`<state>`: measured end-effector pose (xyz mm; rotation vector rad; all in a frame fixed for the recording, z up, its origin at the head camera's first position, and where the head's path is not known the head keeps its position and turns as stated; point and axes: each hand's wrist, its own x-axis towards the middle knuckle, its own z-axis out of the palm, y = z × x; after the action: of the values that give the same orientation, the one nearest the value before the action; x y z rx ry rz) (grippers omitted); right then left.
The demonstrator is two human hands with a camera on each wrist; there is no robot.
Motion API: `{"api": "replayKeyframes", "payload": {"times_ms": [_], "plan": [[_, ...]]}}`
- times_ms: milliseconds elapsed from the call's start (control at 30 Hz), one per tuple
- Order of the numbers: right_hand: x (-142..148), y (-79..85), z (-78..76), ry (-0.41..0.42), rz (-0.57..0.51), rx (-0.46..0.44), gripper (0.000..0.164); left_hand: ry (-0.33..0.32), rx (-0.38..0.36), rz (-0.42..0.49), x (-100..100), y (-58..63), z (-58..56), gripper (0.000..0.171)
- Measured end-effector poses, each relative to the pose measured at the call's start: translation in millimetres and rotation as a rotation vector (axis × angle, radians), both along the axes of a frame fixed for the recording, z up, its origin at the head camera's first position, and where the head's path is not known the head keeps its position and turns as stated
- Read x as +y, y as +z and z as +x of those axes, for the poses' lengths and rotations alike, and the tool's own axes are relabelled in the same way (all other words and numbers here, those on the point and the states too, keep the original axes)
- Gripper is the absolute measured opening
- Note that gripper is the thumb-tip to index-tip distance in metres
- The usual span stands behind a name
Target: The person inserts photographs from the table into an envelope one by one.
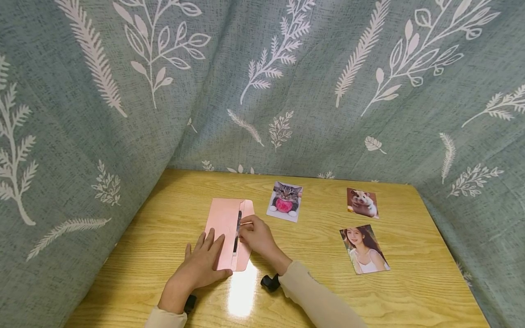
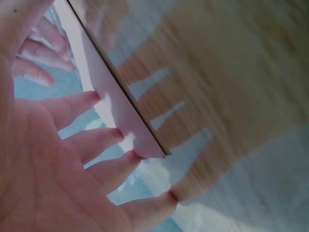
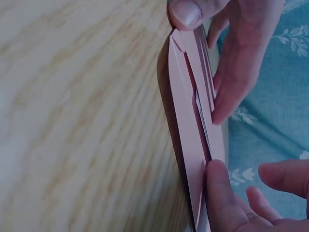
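Note:
A pink envelope (image 1: pixel 223 218) lies on the table with its flap side up and its long opening facing my right hand. A dark, narrow strip of a card or photo (image 1: pixel 235 243) shows in that opening; the rest is hidden inside. My left hand (image 1: pixel 201 264) rests spread on the envelope, fingers along its left part and thumb near the front edge. My right hand (image 1: pixel 257 236) is at the opening with bent fingers. In the right wrist view one fingertip (image 3: pixel 217 171) presses at the slit, and the other fingers (image 3: pixel 282 174) are apart from it.
A cat photo (image 1: pixel 284 202) lies right of the envelope. Farther right are a hamster photo (image 1: pixel 362 203) and a photo of a person in a white top (image 1: pixel 364 250). A patterned green curtain (image 1: pixel 287 91) hangs round the wooden table (image 1: pixel 311 282). Black wrist gear (image 1: pixel 270 283) sits below my right wrist.

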<state>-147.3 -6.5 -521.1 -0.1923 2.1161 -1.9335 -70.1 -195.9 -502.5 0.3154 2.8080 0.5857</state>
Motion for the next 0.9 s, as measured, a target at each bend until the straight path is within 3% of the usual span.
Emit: {"api": "replayKeyframes", "payload": {"times_ms": [133,367,533,900], "plan": [[-2,1.0,1.2,-0.001,0.001,-0.006,0.022,-0.006,0.007,-0.007,0,0.3,-0.6,0.099],[0,2.9,0.7,0.018,0.157,0.087,0.020,-0.010,0.020,-0.006,-1,0.7,-1.8,0.099],[4,3.7,-1.5,0.043,0.166,0.093,0.021,-0.009,0.018,-0.006,-1,0.0,-1.8,0.099],[46,8.8,-19.3,0.024,0.228,0.269,0.025,0.003,0.006,0.004,0,-1.7,-0.8,0.099]]}}
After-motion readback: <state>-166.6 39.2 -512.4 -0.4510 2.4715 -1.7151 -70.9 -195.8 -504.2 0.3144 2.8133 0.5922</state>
